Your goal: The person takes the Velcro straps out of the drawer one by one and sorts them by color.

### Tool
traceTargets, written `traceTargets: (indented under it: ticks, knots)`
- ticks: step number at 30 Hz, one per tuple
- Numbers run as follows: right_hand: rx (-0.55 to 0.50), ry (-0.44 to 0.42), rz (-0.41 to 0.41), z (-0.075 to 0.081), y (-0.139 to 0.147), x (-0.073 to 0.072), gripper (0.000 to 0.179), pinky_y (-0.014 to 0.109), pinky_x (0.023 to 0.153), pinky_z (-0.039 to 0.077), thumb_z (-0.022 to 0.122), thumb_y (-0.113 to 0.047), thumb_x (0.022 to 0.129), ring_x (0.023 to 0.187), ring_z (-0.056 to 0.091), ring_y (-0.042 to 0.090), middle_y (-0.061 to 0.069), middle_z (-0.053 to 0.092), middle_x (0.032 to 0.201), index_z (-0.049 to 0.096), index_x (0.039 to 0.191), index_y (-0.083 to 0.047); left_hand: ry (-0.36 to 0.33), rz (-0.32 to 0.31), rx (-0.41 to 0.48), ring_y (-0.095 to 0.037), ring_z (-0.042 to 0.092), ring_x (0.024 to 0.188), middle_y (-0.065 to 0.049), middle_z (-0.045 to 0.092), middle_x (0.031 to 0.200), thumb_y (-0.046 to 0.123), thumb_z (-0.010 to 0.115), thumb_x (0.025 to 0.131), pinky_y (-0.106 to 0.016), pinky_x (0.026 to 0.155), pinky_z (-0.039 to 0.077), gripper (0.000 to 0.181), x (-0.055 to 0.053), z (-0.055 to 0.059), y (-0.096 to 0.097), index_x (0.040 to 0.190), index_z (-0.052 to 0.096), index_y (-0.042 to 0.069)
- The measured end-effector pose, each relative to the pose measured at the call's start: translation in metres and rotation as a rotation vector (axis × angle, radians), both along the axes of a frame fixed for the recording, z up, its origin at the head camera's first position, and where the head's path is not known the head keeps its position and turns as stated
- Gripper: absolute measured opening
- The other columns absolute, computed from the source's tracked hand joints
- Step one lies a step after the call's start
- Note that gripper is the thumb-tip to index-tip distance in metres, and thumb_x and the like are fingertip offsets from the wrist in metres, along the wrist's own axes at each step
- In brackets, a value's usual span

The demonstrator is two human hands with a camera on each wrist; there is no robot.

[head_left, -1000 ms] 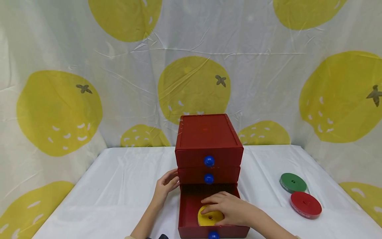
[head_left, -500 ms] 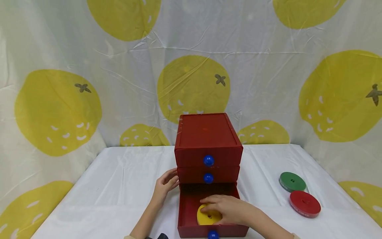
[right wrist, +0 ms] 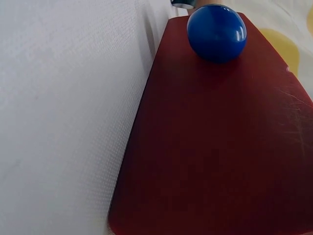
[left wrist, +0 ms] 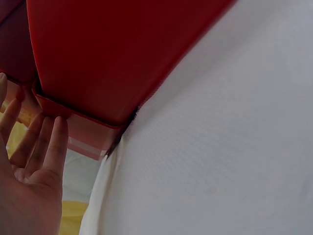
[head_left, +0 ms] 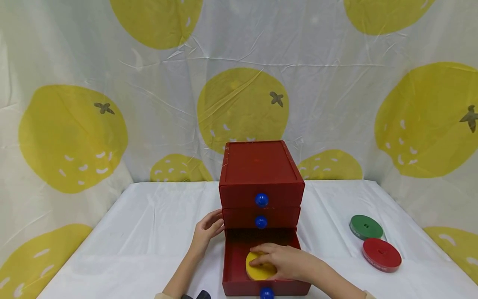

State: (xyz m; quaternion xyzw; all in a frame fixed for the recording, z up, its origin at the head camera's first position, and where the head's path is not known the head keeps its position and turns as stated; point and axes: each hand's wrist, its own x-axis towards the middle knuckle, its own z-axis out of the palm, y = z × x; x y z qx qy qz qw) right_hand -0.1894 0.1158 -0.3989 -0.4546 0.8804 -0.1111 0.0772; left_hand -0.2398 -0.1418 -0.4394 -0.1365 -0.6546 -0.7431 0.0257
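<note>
A red three-drawer cabinet (head_left: 257, 164) with blue knobs stands mid-table, its bottom drawer (head_left: 233, 265) pulled out. Inside that drawer, my right hand (head_left: 285, 261) grips a flat yellow disc (head_left: 257, 272), fingers over its top and thumb hidden at its near right side. The left hand (head_left: 207, 230) lies along the cabinet's left side; in the left wrist view its straight fingertips touch or nearly touch the red edge. The right wrist view holds the drawer's red front (right wrist: 210, 147) and its blue knob (right wrist: 217, 34), but not the right hand's fingers.
On the right of the white-covered table (head_left: 160, 232) lie a green disc (head_left: 366, 227) and, touching or close to it, a red disc (head_left: 381, 254). A cloth with lemon prints (head_left: 242, 110) hangs behind. Something dark (head_left: 203, 295) shows by the left wrist.
The right hand's fingers have shifted slightly left over the yellow disc and now cover its centre hole. The left hand and the cabinet stay as they were.
</note>
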Motion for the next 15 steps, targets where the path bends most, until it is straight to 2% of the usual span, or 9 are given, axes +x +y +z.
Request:
traceTargets:
  ticks: [7, 15]
  knots:
    - [0.011, -0.007, -0.032, 0.0024, -0.001, 0.0016, 0.046, 0.034, 0.091, 0.049, 0.069, -0.033, 0.077, 0.122, 0.045, 0.019, -0.003, 0.047, 0.135, 0.056, 0.12, -0.036, -0.022, 0.005, 0.014, -0.008, 0.062, 0.097, 0.006, 0.064, 0.106, 0.006, 0.054, 0.088, -0.027, 0.083, 0.052, 0.036, -0.0005, 0.001, 0.0005, 0.123, 0.05, -0.002]
    - [0.014, 0.017, -0.023, 0.0023, -0.0012, 0.0022, 0.044, 0.033, 0.092, 0.048, 0.069, -0.033, 0.077, 0.12, 0.048, 0.02, -0.002, 0.049, 0.133, 0.057, 0.12, -0.034, -0.03, 0.019, 0.032, -0.009, 0.062, 0.096, 0.006, 0.064, 0.104, 0.004, 0.054, 0.088, -0.027, 0.082, 0.053, 0.036, 0.0002, 0.0007, 0.0013, 0.122, 0.051, -0.004]
